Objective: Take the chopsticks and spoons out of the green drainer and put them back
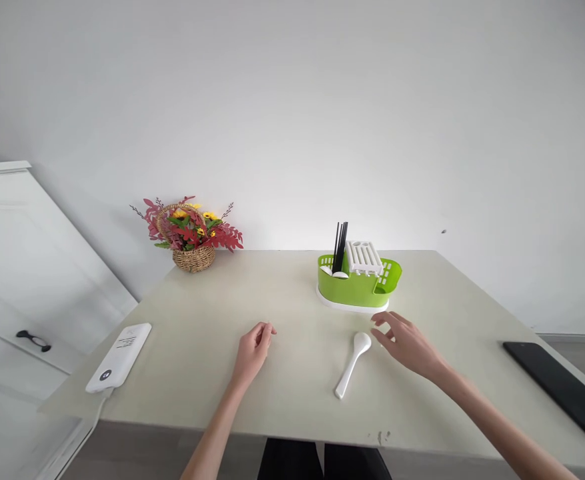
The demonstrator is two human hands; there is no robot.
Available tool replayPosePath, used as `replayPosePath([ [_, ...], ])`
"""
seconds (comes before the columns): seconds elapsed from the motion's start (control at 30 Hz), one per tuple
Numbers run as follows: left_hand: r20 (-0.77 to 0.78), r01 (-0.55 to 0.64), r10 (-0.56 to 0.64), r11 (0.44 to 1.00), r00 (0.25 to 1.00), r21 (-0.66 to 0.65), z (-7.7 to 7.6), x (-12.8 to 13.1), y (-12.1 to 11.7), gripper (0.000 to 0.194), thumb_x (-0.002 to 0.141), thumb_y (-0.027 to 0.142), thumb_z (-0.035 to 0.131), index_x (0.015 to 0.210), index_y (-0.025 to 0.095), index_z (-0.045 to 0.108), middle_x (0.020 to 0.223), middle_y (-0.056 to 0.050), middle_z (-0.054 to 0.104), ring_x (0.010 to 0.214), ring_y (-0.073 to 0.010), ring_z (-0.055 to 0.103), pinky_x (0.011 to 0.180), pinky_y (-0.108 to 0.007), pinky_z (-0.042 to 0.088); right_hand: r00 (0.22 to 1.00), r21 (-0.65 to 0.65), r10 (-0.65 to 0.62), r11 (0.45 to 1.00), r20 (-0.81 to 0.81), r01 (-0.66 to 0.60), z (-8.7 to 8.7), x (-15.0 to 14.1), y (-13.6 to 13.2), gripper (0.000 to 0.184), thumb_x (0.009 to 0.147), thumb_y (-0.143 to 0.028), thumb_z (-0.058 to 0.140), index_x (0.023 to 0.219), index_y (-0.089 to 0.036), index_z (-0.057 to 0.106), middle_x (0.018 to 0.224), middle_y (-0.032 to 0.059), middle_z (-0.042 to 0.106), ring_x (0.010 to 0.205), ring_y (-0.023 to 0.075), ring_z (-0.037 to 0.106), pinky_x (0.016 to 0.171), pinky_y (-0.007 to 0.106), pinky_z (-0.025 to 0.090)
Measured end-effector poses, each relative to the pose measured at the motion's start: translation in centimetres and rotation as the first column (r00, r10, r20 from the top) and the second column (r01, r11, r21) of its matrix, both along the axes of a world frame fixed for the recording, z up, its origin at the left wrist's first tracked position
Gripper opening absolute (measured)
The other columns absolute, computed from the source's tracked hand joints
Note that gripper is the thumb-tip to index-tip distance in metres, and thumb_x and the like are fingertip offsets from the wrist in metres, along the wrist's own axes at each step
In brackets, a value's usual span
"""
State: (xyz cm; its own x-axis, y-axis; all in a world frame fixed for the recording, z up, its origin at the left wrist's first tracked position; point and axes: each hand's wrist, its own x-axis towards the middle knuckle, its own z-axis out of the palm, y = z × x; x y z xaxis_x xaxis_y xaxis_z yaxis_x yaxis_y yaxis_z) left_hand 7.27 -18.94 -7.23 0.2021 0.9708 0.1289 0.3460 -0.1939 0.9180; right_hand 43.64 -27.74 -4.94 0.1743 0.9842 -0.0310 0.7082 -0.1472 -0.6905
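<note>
A white spoon [353, 365] lies on the table, its bowl pointing away from me and its handle toward me. Just right of the bowl, my right hand [406, 341] hovers with fingers bent and apart, holding nothing and not touching the spoon. My left hand [253, 349] rests left of the spoon, fingers curled in and no object visible in them. Beyond my right hand stands a green cutlery holder [355, 291] on a white base. It carries black chopsticks [341, 247], white spoons [340, 275] and a white slotted rack [364, 257] on top.
A wicker basket [193, 259] of artificial flowers stands at the back left of the table [282, 287]. A white power bank [119, 358] with a cable lies at the left edge, a black phone-like slab [560, 387] at the right. A white cabinet [32, 267] is beside the table.
</note>
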Motion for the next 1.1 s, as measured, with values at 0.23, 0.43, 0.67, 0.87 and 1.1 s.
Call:
replayPosePath([
  [0.23,-0.009,-0.001,0.001,1.0,1.0,0.027,0.2,0.0,-0.1,0.045,0.099,0.061,0.048,0.082,0.021,0.061,0.061,0.006,0.038,0.052,-0.0121,0.039,0.05,-0.023,0.032,0.989,-0.162,0.108,0.979,-0.103,-0.124,-2.1,-0.6,0.2,0.049,0.095,-0.033,0.048,0.143,-0.026,0.053,0.132,0.0104,0.063,0.076,0.0154,0.073,0.072,0.031,0.058],
  [0.43,0.002,-0.012,0.012,0.999,1.0,0.032,0.0,0.0,-0.3,0.048,0.098,0.063,0.048,0.082,0.02,0.062,0.061,0.006,0.037,0.051,-0.0121,0.039,0.05,-0.023,0.032,0.92,-0.186,0.299,0.948,0.254,-0.257,-1.3,-1.4,-0.4,0.073,0.087,-0.01,0.046,0.154,-0.038,0.044,0.153,0.0122,0.042,0.09,0.0199,0.072,0.084,0.038,0.054],
  [0.67,-0.004,-0.012,0.013,0.999,1.0,0.033,0.1,-0.2,-0.5,0.049,0.098,0.064,0.047,0.081,0.02,0.061,0.059,0.007,0.036,0.05,-0.0118,0.037,0.05,-0.024,0.03,0.812,-0.074,0.419,0.901,0.406,-0.427,-1.8,-3.2,-0.6,0.054,0.093,-0.015,0.041,0.139,-0.038,0.055,0.153,0.0088,0.04,0.081,0.0188,0.071,0.077,0.039,0.054],
  [0.87,0.005,-0.014,0.014,0.999,1.0,0.044,0.0,-0.2,-0.5,0.05,0.099,0.064,0.046,0.081,0.02,0.061,0.059,0.007,0.035,0.052,-0.0123,0.037,0.051,-0.024,0.031,0.782,0.032,0.383,0.89,0.491,-0.456,-2.5,-3.6,-0.3,0.032,0.101,-0.026,0.038,0.119,-0.03,0.064,0.143,0.0076,0.054,0.071,0.0173,0.068,0.07,0.038,0.052],
  [1.1,0.027,-0.003,0.003,1.0,1.0,0.026,-0.5,-0.3,-0.4,0.048,0.099,0.063,0.047,0.083,0.02,0.061,0.061,0.006,0.035,0.052,-0.0123,0.037,0.051,-0.024,0.031,0.818,0.116,0.334,0.895,0.469,-0.431,1.4,-3.5,-0.6,0.04,0.108,-0.046,0.031,0.111,-0.033,0.069,0.098,0.0042,0.075,0.078,0.0232,0.069,0.068,0.034,0.047],
])
